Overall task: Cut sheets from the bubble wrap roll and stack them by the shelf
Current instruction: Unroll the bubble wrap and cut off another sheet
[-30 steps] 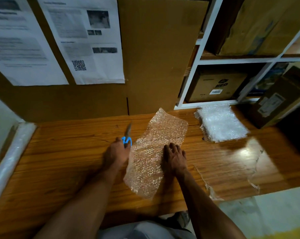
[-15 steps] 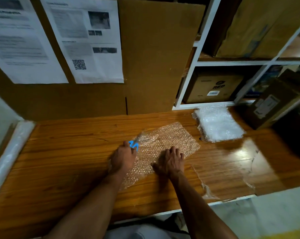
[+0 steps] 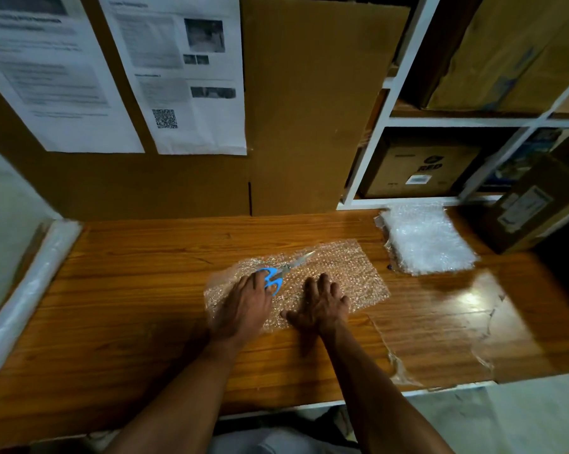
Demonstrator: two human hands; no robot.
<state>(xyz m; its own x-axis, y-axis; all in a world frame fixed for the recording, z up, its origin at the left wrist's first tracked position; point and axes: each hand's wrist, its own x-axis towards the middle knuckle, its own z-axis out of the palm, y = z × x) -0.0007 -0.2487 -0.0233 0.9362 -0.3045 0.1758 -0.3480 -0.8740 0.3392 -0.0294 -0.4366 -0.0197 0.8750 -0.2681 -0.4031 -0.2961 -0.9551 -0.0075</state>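
Wooden tabletop is carrying a flimsy bubble wrap sheet, right hand pressing flat, left hand gripping scissors, so probably lifting by an edge.

Bare forearms, no sleeves; grey garment below.

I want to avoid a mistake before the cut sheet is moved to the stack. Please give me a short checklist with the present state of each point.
1. Cut sheet lies flat on the wooden table: ok.
2. Right hand presses the sheet with spread fingers: ok.
3. Left hand holds the blue-handled scissors: ok; blades look shut, pointing away from the right hand.
4. Stack of sheets sits by the white shelf, top free to take another: ok.
5. Sheet fully separated from the roll: cannot tell; the roll itself is not clearly visible.
6. Table between sheet and stack free of obstacles: ok.
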